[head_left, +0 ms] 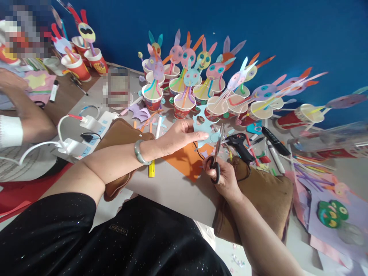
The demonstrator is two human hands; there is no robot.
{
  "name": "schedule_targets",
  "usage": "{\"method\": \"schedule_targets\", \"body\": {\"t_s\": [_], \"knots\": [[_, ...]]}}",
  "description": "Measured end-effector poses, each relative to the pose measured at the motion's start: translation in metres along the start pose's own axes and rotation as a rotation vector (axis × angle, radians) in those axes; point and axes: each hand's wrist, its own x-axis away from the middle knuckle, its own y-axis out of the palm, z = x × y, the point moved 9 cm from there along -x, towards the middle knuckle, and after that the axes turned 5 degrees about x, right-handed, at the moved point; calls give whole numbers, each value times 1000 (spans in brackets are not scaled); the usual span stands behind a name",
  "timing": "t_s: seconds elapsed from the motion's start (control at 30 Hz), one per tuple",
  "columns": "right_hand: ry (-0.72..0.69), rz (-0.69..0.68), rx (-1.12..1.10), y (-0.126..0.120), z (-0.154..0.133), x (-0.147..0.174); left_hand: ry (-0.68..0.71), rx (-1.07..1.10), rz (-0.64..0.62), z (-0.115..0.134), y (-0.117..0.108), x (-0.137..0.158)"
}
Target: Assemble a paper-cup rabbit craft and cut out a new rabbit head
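Between the thumb and fingers of my left hand (184, 134) is a light blue sheet of paper (203, 128) with cut-out gaps along its edge. My right hand (225, 178) grips black-handled scissors (216, 165), fingers through the loops. The scissor blades point up and away, beside the paper's right edge; whether they touch it I cannot tell. Below both hands lies an orange sheet of paper (185, 163). A black glue gun (240, 147) rests just right of the scissors. My right forearm passes over a brown cushion (261, 195), and my left over another brown cushion (120, 134).
Paper cups (184, 105) with paper rabbit heads on straws line the blue wall. At left sit a white power strip (96, 132) with cables and another person's arm (31, 107). Markers, scraps and a purple sheet (330, 237) cover the right side.
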Motion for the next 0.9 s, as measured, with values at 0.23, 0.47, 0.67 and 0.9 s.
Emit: {"method": "schedule_targets", "body": {"t_s": [0.23, 0.47, 0.67, 0.9], "knots": [[17, -17, -10, 1, 2, 1, 17, -14, -6, -2, -3, -1], [26, -28, -25, 3, 6, 2, 34, 16, -5, -1, -4, -3], [23, -44, -40, 4, 4, 1, 40, 50, -1, -1, -4, -3], [16, -48, -35, 5, 2, 1, 47, 9, 19, 4, -5, -3]]}}
